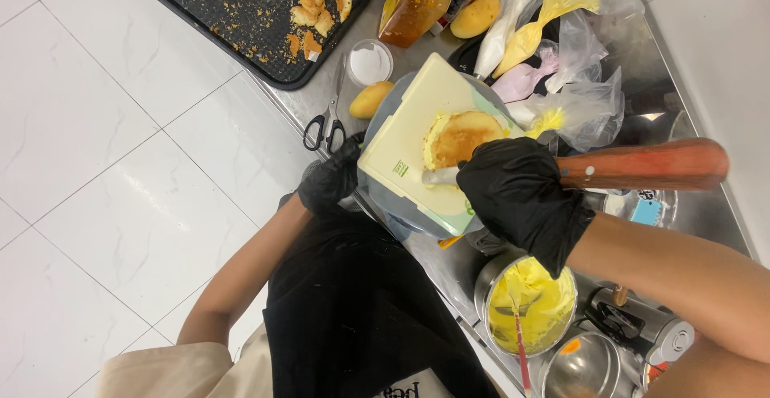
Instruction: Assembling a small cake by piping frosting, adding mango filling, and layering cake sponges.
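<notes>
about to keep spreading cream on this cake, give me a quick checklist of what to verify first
1. Right hand has its grip on the spatula: ok.
2. Blade touches the cake edge: ok.
3. Left hand steadies the cream-coloured board: ok.
4. Cake sits fully on the board: ok.
5. Yellow cream left in the metal bowl: ok.
6. Scissors lie apart from the board: ok.
7. Turntable under the board level: cannot tell.

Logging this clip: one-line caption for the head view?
Gloved right hand spreads yellow cream on a small cake with a spatula; left hand steadies the board.
</notes>
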